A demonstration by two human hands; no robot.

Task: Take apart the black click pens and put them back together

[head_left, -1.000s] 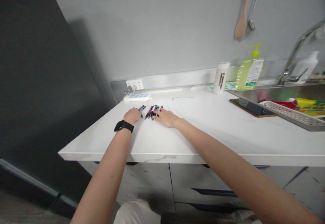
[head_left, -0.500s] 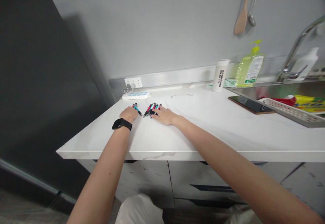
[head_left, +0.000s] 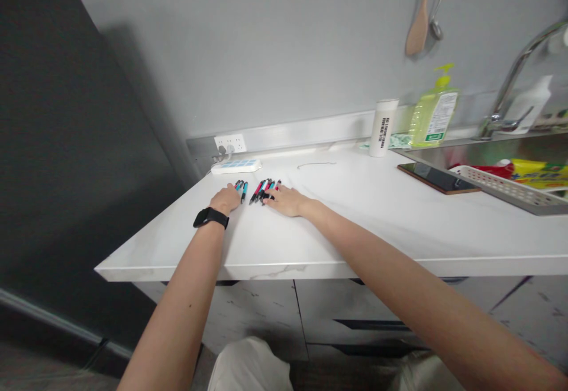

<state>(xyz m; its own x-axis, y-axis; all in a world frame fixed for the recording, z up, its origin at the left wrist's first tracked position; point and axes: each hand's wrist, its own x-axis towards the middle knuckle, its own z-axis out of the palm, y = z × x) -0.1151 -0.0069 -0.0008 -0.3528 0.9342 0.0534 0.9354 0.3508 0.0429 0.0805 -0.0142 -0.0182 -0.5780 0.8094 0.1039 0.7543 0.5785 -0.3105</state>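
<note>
Many ballpoint pens (head_left: 255, 193) lie in two bunches near the left end of the white worktop (head_left: 350, 187). The right hand (head_left: 288, 202) rests on the bigger bunch, thumb and fingers apart; the left hand (head_left: 224, 200) is at the smaller bunch (head_left: 244, 191), but I cannot tell its fingers' state. Behind, near the back edge, sits a power strip (head_left: 237, 167).

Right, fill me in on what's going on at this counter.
A person is handling pens on the white counter. The left hand is at a small group, with a blue pen lying beside its fingers. The right hand is at the right side of a larger bunch of pens. A phone lies farther right, near the sink.
</note>
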